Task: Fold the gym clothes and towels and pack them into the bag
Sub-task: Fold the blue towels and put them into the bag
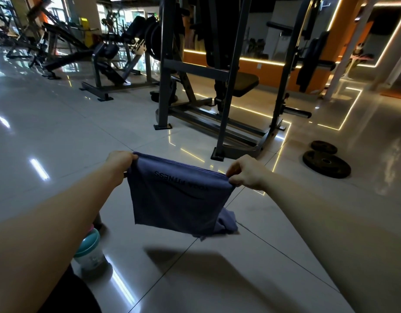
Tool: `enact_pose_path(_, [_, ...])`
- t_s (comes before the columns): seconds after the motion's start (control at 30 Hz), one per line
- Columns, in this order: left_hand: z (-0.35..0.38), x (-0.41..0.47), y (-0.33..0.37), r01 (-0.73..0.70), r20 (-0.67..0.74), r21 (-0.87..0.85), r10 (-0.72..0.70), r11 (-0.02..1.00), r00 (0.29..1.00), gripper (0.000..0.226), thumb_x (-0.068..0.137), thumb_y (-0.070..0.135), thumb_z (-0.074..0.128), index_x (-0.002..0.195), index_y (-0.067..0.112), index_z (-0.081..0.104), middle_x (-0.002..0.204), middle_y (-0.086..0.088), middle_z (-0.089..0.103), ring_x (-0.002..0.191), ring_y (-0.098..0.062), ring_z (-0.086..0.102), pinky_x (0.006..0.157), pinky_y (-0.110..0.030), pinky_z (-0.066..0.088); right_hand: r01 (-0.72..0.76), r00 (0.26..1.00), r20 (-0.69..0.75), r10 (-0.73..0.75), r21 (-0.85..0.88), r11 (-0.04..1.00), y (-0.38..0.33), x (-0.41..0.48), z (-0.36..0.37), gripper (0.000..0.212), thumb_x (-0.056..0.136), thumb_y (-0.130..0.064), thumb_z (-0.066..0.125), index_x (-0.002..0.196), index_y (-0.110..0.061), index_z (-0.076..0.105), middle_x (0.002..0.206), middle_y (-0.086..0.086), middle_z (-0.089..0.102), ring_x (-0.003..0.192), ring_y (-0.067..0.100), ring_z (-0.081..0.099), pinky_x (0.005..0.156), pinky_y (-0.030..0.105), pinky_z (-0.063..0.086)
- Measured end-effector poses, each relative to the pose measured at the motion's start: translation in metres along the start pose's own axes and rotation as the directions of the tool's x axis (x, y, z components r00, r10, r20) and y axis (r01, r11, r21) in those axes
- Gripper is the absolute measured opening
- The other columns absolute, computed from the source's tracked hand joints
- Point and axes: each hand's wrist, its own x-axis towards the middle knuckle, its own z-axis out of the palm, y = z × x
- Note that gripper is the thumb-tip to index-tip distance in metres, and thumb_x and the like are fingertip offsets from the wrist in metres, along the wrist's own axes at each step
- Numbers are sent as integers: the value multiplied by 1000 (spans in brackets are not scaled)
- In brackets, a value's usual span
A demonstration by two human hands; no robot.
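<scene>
Above tiles (59,132) | left hand (121,160), right hand (245,173) pinch towel (179,206) corners | print (181,181) mirrored | bottle (90,251) partly hidden

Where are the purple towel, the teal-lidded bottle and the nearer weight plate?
purple towel (177,199): head view, middle of the hanging cloth.
teal-lidded bottle (88,243): head view, on its teal lid.
nearer weight plate (337,169): head view, flat face right of its hole.

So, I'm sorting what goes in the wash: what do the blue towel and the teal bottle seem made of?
Towel: soft matte cloth, perhaps microfibre; it hangs limp and wrinkles where the left hand and right hand pinch its top edge. Bottle: probably plastic, clear body, smooth teal lid; partly hidden by the arm.
</scene>
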Motion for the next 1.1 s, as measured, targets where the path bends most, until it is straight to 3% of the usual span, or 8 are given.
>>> enact_pose_path(0.13, [0,1,-1,1,4,12,-2,1000,1000,30,97,8,61,127,3,61,124,-17,59,104,-33,55,82,-40,47,-3,1000,4,3,83,997,1,-2,-3,7,91,-4,67,94,-10,70,92,10,71,82,20,72,74,32,62])
enact_pose_path(0.33, [0,3,-3,-11,15,26,10,1000,1000,23,97,8,61,120,3,63,125,-21,62,104,-34,59,81,-41,51,-57,996,-51,74,276,960,-1,-5,-8,5,90,-1,66,89,-3,70,89,15,70,78,20,70,62,21,55])
enact_pose_path(0.47, [1,4,-3,-29,25,15,29,999,999,24,96,5,61,120,0,63,119,-21,62,98,-31,58,80,-39,51,-66,994,-64,86,267,961,1,-3,-11,5,89,-2,67,87,-1,72,87,17,71,75,21,70,60,20,55])
enact_pose_path(0.63, [0,4,-2,-71,29,-31,72,997,997,25,93,4,62,118,0,65,124,-23,63,112,-36,63,80,-38,55,-73,995,-57,86,196,978,2,1,-15,7,89,-4,69,84,-7,72,84,13,72,77,23,72,64,26,59])
enact_pose_path(0.77, [-1,0,-5,-157,45,-2,157,988,987,5,93,7,63,94,7,67,106,-18,66,101,-31,64,86,-39,53,-106,979,-147,145,245,964,7,1,-13,4,87,-7,71,84,-9,71,85,11,70,83,25,69,75,37,60])
enact_pose_path(0.9, [-2,-3,-8,-258,108,86,248,962,963,14,91,4,66,81,14,68,86,-7,64,85,-20,59,80,-33,48,-115,972,-166,164,270,956,11,3,-14,9,86,-5,72,89,-12,67,94,6,65,91,21,63,76,32,56])
enact_pose_path(1.1, [-6,-5,-15,-320,308,264,235,910,922,14,92,4,67,92,17,73,93,-4,68,88,-16,59,73,-26,46,-171,985,29,173,-39,984,25,5,-14,20,87,-3,70,105,-12,74,95,-3,65,96,16,62,79,27,52])
